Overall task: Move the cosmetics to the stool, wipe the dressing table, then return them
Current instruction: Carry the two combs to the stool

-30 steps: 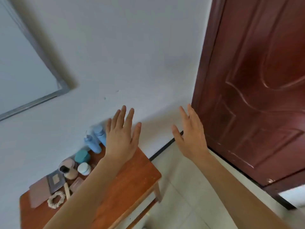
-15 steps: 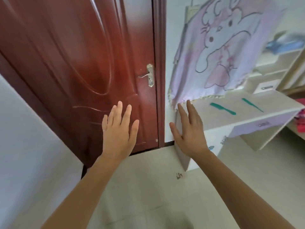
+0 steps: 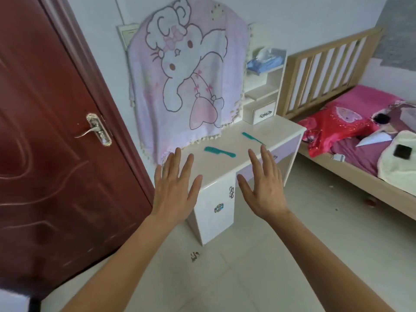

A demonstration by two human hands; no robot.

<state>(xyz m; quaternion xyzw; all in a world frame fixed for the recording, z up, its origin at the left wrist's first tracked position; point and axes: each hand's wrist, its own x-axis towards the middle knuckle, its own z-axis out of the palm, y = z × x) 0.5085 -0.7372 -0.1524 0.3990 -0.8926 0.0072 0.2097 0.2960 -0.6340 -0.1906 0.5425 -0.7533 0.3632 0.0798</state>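
The white dressing table (image 3: 279, 131) stands against the wall ahead, its mirror covered by a pink cartoon cloth (image 3: 186, 73). Two teal combs lie on its top, one (image 3: 219, 151) near the left and one (image 3: 252, 137) further right. My left hand (image 3: 176, 188) and my right hand (image 3: 264, 185) are raised in front of the table's near corner, fingers straight and spread, holding nothing. The stool and the cosmetics are out of view.
A dark red door (image 3: 51, 143) with a metal handle (image 3: 96, 130) fills the left. A bed (image 3: 360, 140) with pink and red bedding stands at the right. Small shelves (image 3: 264, 86) with a tissue pack sit on the table's right side. Pale tiled floor lies below.
The view has swung right from the wooden stool with the cosmetics, past the door, to the dressing table. Both hands stay raised, open and empty throughout.
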